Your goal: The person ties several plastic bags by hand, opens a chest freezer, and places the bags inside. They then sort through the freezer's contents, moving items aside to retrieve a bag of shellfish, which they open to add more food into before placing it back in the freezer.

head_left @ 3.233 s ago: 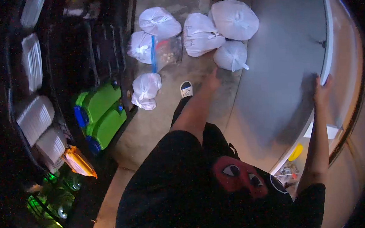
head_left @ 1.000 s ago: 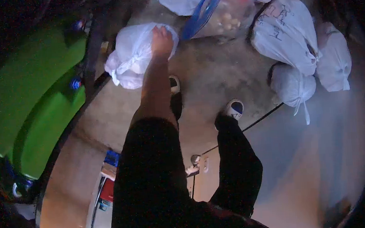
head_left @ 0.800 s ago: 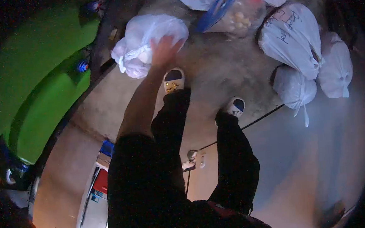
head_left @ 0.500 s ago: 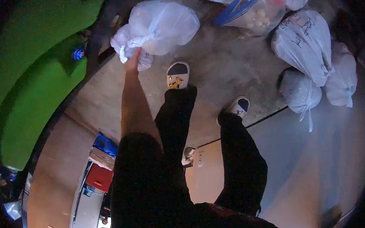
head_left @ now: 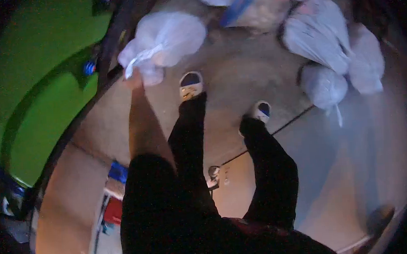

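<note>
1. We reach our left hand [head_left: 134, 79] straight down to a tied white plastic bag [head_left: 165, 36] lying on the grey concrete floor [head_left: 230, 74].
2. The grip of our left hand meets the bag at its knotted neck, on the bag's lower left side; the picture is blurred there, so we cannot tell whether the fingers are clenched on the knot or only touching it.
3. Our right hand does not show in the view.
4. The bag sits just beside the edge of a dark rack [head_left: 115, 48], with large bright green plastic containers [head_left: 38, 90] on the rack's far side.
5. Our left white shoe [head_left: 190, 85] stands just below and right of the bag, near it but apart; our right white shoe [head_left: 260, 111] stands further right.
6. A clear zip bag with a blue strip [head_left: 252, 5] lies beyond the tied bag, at the top of the view.
7. Three more tied white plastic bags [head_left: 328, 40] lie clustered to the right, touching one another and well apart from our hand.
8. Our black trouser legs [head_left: 271, 169] fill the lower middle of the view.
</note>
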The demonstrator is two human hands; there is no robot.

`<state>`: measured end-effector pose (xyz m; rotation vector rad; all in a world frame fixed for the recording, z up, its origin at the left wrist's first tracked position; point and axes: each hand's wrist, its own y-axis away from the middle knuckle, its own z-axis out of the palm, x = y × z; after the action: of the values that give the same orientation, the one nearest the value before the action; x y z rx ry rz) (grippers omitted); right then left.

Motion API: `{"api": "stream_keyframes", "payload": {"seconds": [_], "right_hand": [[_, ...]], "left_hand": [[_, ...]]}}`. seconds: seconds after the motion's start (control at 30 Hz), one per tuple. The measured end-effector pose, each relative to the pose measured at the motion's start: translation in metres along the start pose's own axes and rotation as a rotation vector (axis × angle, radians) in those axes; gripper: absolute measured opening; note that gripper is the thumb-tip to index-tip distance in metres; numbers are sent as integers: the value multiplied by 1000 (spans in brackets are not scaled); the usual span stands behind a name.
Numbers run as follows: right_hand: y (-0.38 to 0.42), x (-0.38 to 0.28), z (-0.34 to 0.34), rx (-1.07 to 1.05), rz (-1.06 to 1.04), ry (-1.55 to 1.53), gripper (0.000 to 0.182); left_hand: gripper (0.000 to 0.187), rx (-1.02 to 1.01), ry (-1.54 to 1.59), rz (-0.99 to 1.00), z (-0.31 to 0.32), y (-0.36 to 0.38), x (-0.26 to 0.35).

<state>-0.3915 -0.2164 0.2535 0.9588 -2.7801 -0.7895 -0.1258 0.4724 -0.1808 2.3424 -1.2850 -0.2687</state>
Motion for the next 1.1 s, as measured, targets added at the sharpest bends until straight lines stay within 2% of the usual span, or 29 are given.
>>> {"api": "stream_keyframes", "payload": {"seconds": [0.07,0.17,0.2,0.23,0.27,0.3,0.37,0.4,0.43,0.47,0.5,0.53,0.57,0.6,0.63,0.67,0.7,0.73,0.77,0.8,0.83,0.87,0.9,0.97,1.03,1.1], "right_hand": [[-7,5,-32,88,-6,-26,56],[-32,18,-115,285,7,-70,57],[-33,28,-145,353,26,-93,58],[-39,36,-178,418,43,-113,58],[-43,45,-213,484,63,-135,58],[-49,55,-245,537,92,-155,59],[-66,76,-296,566,177,-191,59],[-72,86,-311,538,233,-201,60],[-82,96,-324,504,281,-200,60],[-95,110,-321,479,279,-121,61],[-98,107,-315,517,328,-169,61],[-101,104,-309,557,375,-218,62],[-95,90,-304,715,286,2,64],[-85,69,-314,627,358,-130,64],[-84,68,-310,635,301,-214,64],[-73,49,-317,648,344,-355,46],[-89,53,-296,866,323,-269,48],[-91,52,-284,935,309,-324,51],[-87,54,-287,677,299,-585,77],[-107,53,-270,805,338,-465,78],[-76,44,-302,622,317,-490,74],[-66,37,-313,614,361,-525,67],[-65,36,-312,715,322,-644,62],[-60,32,-300,1020,208,-663,60],[-23,24,-286,1139,179,-695,54],[42,23,-269,1109,80,-711,48]], "left_hand": [[57,-44,-11,123,-10,24,-9],[55,-167,-8,279,-40,76,-19],[60,-379,58,197,-79,109,10],[57,-408,-13,247,-90,131,4],[56,-387,-202,589,-71,124,-44],[44,-333,-200,538,-93,152,-30],[39,-599,-260,258,-155,196,6],[34,-500,-220,444,-170,213,-2],[30,-558,-96,441,-180,218,-7],[27,-617,28,433,-190,224,-10],[25,-830,238,233,-206,222,2],[23,-1041,445,24,-220,215,22],[24,-1064,402,29,-235,221,56],[24,-1088,358,35,-250,226,91],[27,-905,73,254,-262,260,134],[30,-705,-213,470,-283,299,184],[27,-668,-67,525,-296,317,226],[27,-671,68,598,-308,332,257],[27,-708,194,668,-304,346,295],[27,-749,239,726,-305,351,329],[28,-787,292,769,-306,362,367],[28,-874,288,836,-313,373,400],[28,-965,286,901,-320,387,433],[29,-900,52,1149,-353,437,485],[30,-853,-81,1315,-361,443,528],[31,-787,-146,1412,-372,470,567]]}}
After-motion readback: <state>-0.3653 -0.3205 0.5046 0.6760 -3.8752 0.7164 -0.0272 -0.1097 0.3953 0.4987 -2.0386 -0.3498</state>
